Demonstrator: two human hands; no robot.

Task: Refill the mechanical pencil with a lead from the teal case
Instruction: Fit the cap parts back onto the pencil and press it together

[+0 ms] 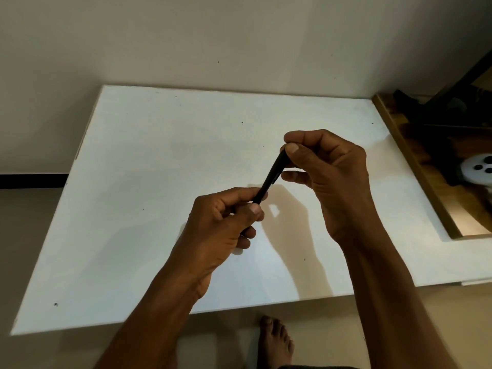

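A black mechanical pencil (271,178) is held slanted in the air above the white table (149,161), between both hands. My left hand (223,227) grips its lower end with thumb and fingers. My right hand (327,174) pinches its upper end between thumb and forefinger. The pencil's two tips are hidden inside the fingers. No teal case shows anywhere in view.
A wall runs along the table's far edge. At the right stands a wooden-framed mirror or tray (426,166) with dark objects and a white round thing (479,170). A bare foot (275,339) is on the floor below the table's near edge.
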